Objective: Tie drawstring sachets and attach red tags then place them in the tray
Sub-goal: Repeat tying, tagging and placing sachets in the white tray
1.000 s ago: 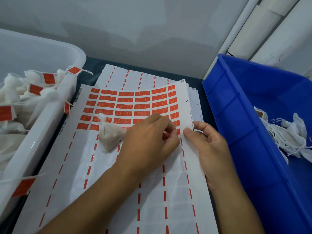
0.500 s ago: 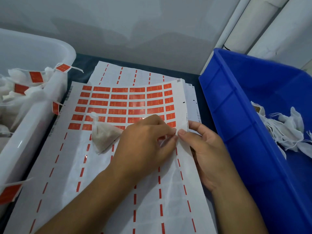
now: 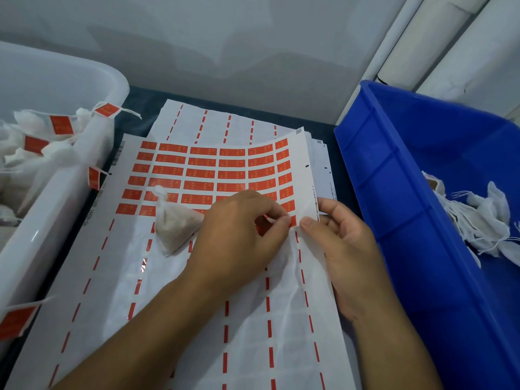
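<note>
A red tag (image 3: 264, 220) is pinched by the left hand (image 3: 239, 237) at the label sheet's (image 3: 197, 277) edge, which the right hand (image 3: 342, 249) grips. The tied sachet (image 3: 174, 223) lies nearby. Tearing or self-sticking is risked if peeled hastily.
</note>
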Demonstrator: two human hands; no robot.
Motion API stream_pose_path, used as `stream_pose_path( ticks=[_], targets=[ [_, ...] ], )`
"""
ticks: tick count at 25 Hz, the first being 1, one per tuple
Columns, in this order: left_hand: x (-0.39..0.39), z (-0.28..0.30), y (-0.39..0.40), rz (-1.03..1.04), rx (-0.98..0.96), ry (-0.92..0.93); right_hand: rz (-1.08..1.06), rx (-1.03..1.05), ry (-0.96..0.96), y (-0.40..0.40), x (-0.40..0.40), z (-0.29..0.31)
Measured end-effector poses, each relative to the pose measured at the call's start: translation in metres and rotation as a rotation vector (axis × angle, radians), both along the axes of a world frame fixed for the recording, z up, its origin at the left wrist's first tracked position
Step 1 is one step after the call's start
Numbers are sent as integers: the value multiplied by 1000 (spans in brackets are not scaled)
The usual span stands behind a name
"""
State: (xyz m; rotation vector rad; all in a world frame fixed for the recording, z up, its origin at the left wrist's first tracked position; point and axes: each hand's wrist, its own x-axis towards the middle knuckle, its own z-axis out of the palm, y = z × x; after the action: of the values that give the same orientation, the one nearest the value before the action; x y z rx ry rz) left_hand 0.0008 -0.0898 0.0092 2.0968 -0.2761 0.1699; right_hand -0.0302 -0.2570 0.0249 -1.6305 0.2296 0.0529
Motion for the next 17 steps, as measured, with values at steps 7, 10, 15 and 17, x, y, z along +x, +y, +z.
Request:
stream_pose_path(
  ticks=[7,10,15,17],
  targets=[
    [-5,1,2,-72,-11,-18,-14,23,44,-4,1,-2],
    [-4,2,3,-88,23,3,-2,56,69,-3,2,-4],
    [-5,2,4,-95,28,-5,-15,29,32,-1,5,-7],
    [-6,2,3,-91,31,-5,-19,14,18,-1,6,-9]
  ],
)
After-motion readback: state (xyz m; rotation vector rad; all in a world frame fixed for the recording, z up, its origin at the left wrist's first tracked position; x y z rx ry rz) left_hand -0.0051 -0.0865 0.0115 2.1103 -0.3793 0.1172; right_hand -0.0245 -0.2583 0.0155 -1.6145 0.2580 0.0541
